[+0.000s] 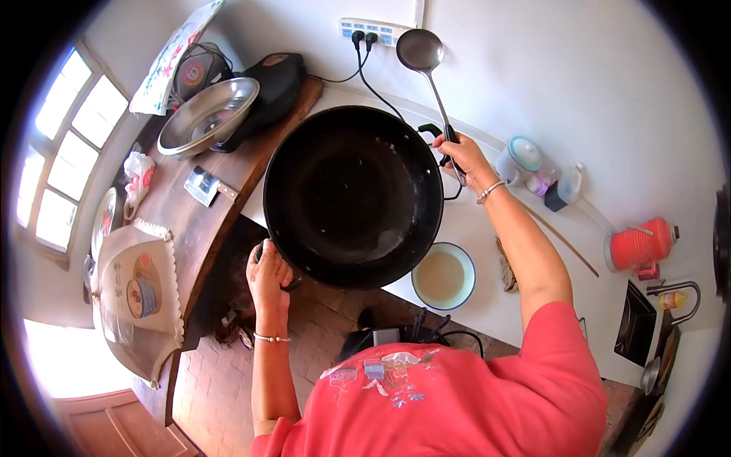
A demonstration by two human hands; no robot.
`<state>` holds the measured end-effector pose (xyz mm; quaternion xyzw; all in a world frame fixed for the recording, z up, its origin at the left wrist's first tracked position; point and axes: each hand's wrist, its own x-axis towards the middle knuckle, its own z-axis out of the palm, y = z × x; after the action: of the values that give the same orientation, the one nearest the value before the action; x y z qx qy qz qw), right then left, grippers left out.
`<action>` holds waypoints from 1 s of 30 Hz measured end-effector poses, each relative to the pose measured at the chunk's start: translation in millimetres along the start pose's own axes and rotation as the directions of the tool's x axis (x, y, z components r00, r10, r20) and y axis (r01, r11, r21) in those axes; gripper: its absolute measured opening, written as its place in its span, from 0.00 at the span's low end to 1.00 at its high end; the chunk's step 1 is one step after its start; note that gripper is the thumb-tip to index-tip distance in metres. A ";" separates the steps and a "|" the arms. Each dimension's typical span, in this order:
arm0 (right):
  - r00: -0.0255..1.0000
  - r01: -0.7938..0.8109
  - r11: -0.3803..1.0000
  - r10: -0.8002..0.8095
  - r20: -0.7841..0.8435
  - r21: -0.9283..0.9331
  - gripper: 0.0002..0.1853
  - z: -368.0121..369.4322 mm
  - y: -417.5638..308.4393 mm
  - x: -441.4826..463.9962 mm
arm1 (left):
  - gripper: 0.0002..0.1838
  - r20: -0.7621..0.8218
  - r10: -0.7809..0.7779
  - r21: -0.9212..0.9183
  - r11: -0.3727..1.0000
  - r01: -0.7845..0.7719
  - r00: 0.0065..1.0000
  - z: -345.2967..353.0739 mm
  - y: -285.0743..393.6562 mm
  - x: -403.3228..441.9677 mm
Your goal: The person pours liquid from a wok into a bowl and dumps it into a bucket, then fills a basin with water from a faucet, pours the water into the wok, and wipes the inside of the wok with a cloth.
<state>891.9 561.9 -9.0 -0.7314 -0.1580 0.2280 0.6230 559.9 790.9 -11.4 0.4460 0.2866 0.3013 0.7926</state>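
Note:
A large black wok point(343, 206) is tilted so that its dark inside faces me, with a few pale marks on it. My left hand point(270, 278) is closed round the wok's near side handle. In my right hand point(468, 161) is a metal ladle point(435, 87), gripped by its black handle with the bowl up towards the wall. That hand is beside the wok's far handle point(430, 131); I cannot tell whether it grips this too. Below the wok's right edge stands a bowl point(442, 276) of cloudy pale liquid.
A cleaver point(204, 186) and a steel basin point(209, 118) are on the wooden counter point(247, 164) to the left, near a cloth food cover point(137, 293). Cords run from a power strip point(373, 32) behind the wok. A red jug point(643, 245) and a sink point(636, 324) are at right.

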 end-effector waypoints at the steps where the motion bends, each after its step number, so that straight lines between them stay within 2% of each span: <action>1: 1.000 -0.021 0.999 0.022 0.006 -0.029 0.06 3.1 -4.2 1.8 | 0.12 -0.008 -0.028 -0.001 1.000 0.028 1.000 -3.4 0.3 7.1; 6: 0.998 -0.070 0.988 0.069 -0.012 -0.139 0.07 17.4 -15.6 10.4 | 0.12 0.024 -0.099 -0.037 0.994 0.100 0.995 -20.5 0.9 37.3; 15: 0.999 -0.024 0.991 0.019 -0.036 -0.130 0.08 37.3 -19.3 35.0 | 0.12 0.025 -0.222 -0.112 0.968 0.223 0.975 -41.5 -2.3 80.6; 20: 0.998 -0.038 0.991 0.032 -0.052 -0.126 0.08 45.9 -19.9 46.7 | 0.13 -0.031 -0.306 -0.184 0.937 0.296 0.951 -47.7 -3.7 97.4; 30: 0.997 -0.020 0.991 0.010 -0.075 -0.129 0.08 62.0 -9.1 68.3 | 0.13 -0.037 -0.346 -0.205 0.921 0.332 0.938 -49.2 -1.0 118.8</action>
<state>917.3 650.7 -16.8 -0.7796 -0.1437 0.1947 0.5776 602.2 903.9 -55.9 0.2983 0.3569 0.2022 0.8618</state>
